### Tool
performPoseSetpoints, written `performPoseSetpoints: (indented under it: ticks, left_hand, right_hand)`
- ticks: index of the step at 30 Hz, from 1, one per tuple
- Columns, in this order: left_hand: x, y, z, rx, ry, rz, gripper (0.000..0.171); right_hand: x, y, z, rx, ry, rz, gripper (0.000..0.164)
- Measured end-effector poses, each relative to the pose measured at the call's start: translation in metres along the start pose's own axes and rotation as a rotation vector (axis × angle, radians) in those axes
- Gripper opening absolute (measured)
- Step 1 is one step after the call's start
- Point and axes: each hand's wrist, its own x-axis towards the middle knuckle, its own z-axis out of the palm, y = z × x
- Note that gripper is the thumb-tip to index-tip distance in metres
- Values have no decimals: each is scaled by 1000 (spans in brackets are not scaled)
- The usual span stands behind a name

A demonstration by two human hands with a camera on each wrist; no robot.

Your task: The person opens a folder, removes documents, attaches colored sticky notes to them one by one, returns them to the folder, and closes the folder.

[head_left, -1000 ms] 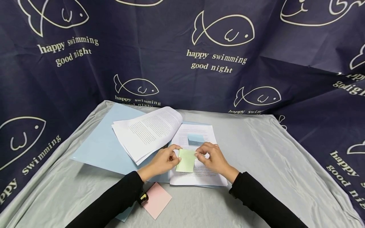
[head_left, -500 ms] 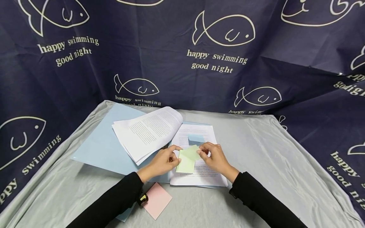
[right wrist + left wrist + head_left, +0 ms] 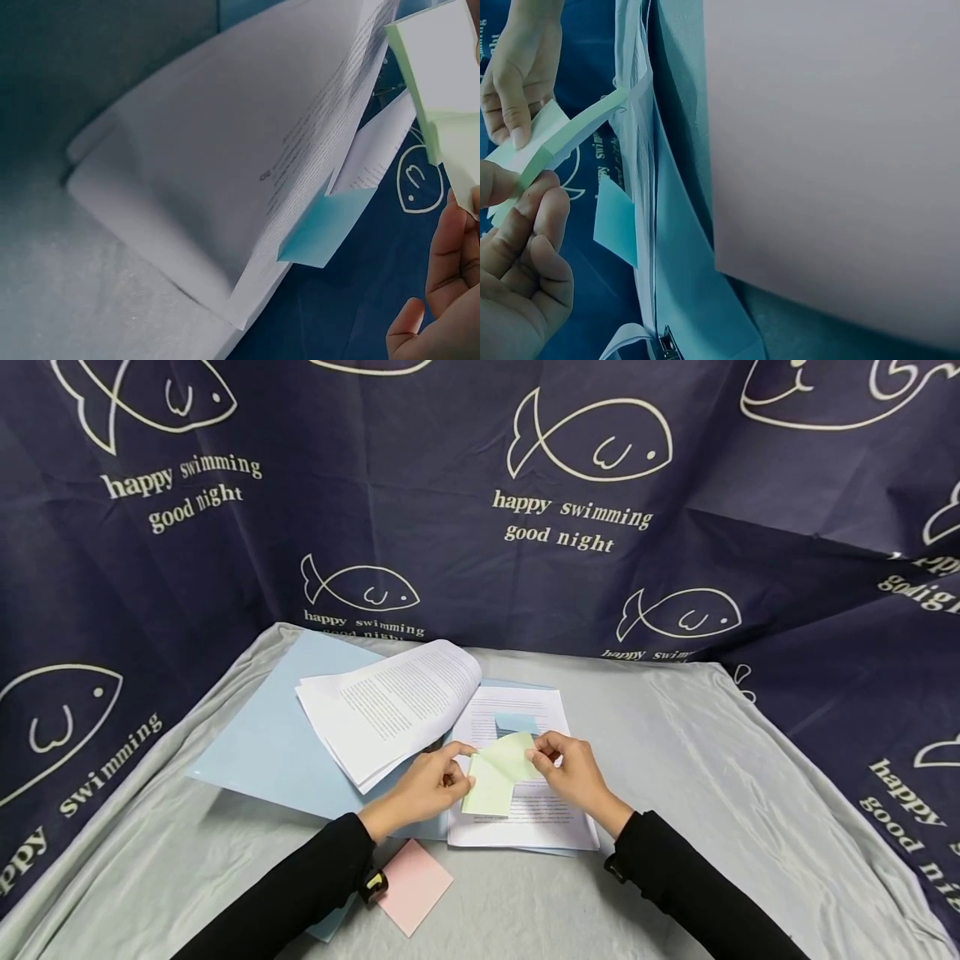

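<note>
Freeing a green sheet [image 3: 521,753] from its green pad [image 3: 486,792]

Both hands meet over the open papers, and I judge the step in hand to be peeling one note off. From my end of the feed, the left hand [image 3: 424,783] pinches the pad at its left edge, a narrow grip of thumb and fingers. The right hand [image 3: 574,774] has a narrow grip too, holding the edge of the lifted sheet, which curves up toward the right. It appears joined to the pad along one edge; how firmly I cannot tell.

The pad is held above the printed page [image 3: 543,831], on the near side of a blue note [image 3: 516,722] that juts from that page. The folded-back pages [image 3: 390,710] curl over the blue folder [image 3: 292,735], and a pink pad [image 3: 416,885] lies on the worktop [image 3: 712,777] near the left sleeve [image 3: 300,877].

As I read it, the next move calls for a firm left grip and a steady pull from the right until the sheet comes clear. A sharp tug could crease it or bring a second one along. Placing it on the printed page seems a likely follow-up.
</note>
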Motion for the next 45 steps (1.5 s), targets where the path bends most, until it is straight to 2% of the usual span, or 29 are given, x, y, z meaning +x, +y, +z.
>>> performPoseSetpoints:
  ticks: [7,18,27,35,45]
  left_hand:
    - [-2,0,-1,-28,-9,-18,36]
    - [-4,-2,-2,-94,-32,-45,36]
    - [-7,-5,-1,-163,-37,-101,36]
    - [-10,36,-19,-202,-39,-139,34]
    - [-11,36,-19,-227,-47,-152,34]
  right_hand:
    - [-1,6,-4,5,12,63,7]
    - [0,9,-7,-13,47,54,7]
    - [0,13,-8,-17,68,65,6]
    - [1,14,-11,-7,95,116,11]
    - [3,14,-14,25,121,128,13]
